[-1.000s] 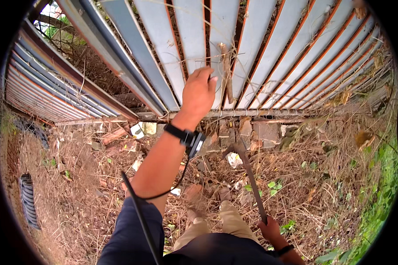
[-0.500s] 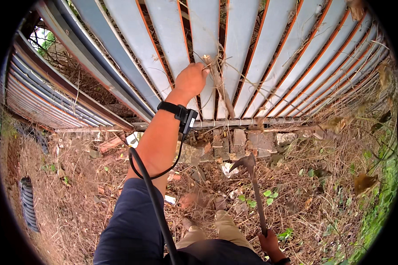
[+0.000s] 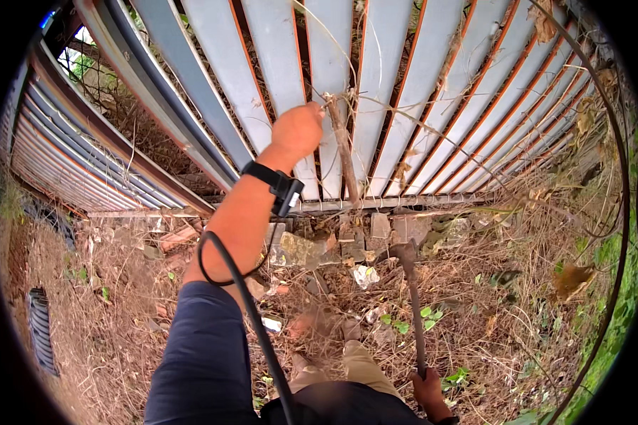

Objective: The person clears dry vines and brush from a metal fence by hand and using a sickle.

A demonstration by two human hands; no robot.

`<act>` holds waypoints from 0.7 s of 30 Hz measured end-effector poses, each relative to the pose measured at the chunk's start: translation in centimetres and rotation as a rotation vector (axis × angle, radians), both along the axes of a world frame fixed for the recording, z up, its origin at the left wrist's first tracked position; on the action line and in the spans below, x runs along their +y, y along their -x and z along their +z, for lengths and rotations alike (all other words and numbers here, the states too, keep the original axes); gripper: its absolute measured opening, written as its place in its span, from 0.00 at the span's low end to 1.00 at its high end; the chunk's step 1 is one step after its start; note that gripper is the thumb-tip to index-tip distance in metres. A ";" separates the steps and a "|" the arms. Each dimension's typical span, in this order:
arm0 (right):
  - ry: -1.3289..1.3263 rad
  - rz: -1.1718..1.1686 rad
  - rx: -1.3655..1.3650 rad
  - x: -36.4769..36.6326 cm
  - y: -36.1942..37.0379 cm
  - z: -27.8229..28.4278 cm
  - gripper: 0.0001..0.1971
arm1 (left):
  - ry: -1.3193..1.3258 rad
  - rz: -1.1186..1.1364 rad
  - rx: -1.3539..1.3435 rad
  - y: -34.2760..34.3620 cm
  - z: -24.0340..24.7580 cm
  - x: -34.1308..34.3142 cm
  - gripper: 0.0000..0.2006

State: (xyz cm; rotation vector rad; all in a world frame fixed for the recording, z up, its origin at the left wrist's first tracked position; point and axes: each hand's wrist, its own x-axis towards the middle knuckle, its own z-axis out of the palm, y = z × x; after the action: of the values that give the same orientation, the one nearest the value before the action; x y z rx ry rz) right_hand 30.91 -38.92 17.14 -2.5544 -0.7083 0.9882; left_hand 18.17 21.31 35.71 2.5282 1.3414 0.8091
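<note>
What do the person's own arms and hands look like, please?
The left hand is gloveless, with a navy sleeve, black wrist strap, boxy device and black cable behind it. The right hand is gloveless, a dark band at its wrist.

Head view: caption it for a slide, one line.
Left hand at a dry stick before a grey slatted fence, right hand gripping a pick-headed tool.

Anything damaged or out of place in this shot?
Yes: jumbled bricks line the foot of the slatted fence, with a white chunk standing out against brown litter. A woody stem also slants across the fence's straight lines, beside the left hand.
</note>
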 end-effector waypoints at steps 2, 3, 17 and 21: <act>-0.012 -0.035 -0.024 0.0 -0.3 -0.5 0.16 | -0.051 -0.057 0.032 0.3 -0.1 0.4 0.13; -0.065 -0.042 -0.017 0.1 -0.4 -0.8 0.15 | -0.103 -0.055 0.026 0.5 -0.3 0.6 0.13; -0.195 -0.006 -0.108 0.4 -1.3 -3.1 0.15 | 0.006 0.026 -0.141 2.8 -1.7 -2.8 0.12; -0.164 -0.067 -0.060 0.9 -0.8 -2.8 0.15 | 0.250 0.110 -0.255 10.1 -8.1 -7.9 0.12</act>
State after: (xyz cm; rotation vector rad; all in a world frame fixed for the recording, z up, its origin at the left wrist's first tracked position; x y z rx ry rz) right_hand 31.72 -38.02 14.33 -2.4559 -0.6855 0.8009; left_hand 8.11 13.45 27.57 2.0999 1.4068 0.8872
